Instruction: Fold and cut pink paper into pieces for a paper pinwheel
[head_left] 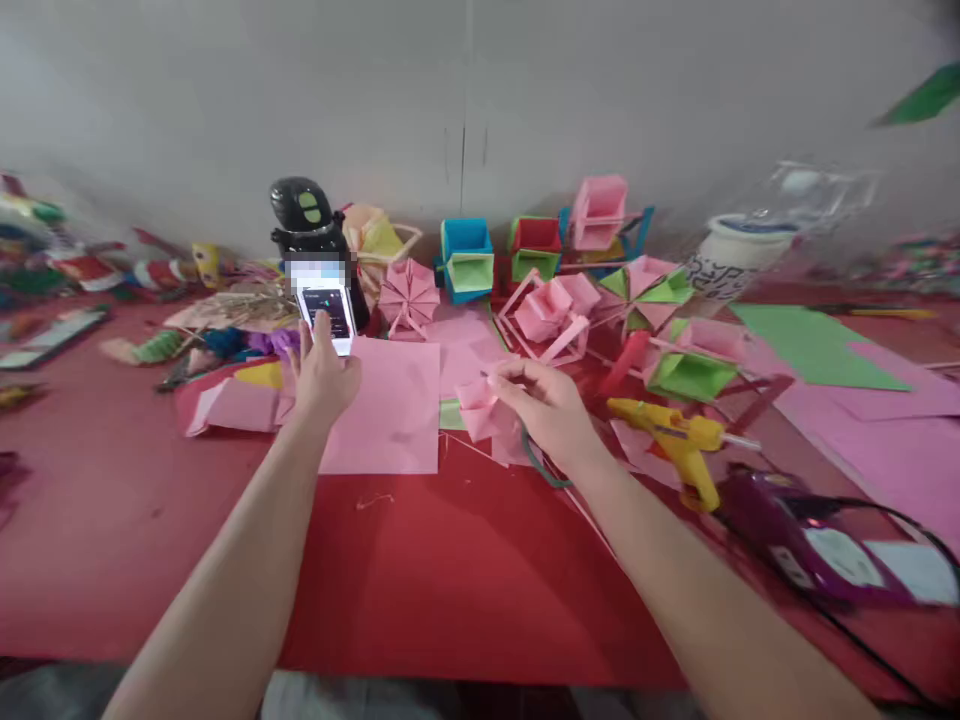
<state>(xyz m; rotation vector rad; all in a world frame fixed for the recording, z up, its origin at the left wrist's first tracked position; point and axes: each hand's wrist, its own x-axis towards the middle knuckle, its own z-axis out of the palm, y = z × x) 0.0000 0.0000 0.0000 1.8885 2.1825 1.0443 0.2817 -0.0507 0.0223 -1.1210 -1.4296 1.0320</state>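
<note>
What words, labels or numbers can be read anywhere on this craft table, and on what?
None can be read.
Phone screen under the left hand: lit, its content too small and blurred.
White cup: dark pattern or print on its side, too blurred.
White labels on the purple device: blurred, nothing legible.

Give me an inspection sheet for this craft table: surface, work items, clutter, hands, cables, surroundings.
Surface: red table top, partly covered with paper.
Work items: white smartphone with lit screen propped upright; small folded pink paper piece; flat pink paper sheet.
Clutter: yellow glue gun, purple glue gun, folded pink, blue and green paper boxes, black bottle, loose green paper sheet.
Hands: left hand touches the smartphone with one finger; right hand pinches the folded pink paper piece.
Cables: black cable by the purple glue gun.
Surroundings: plain grey wall; edges blurred.
</note>
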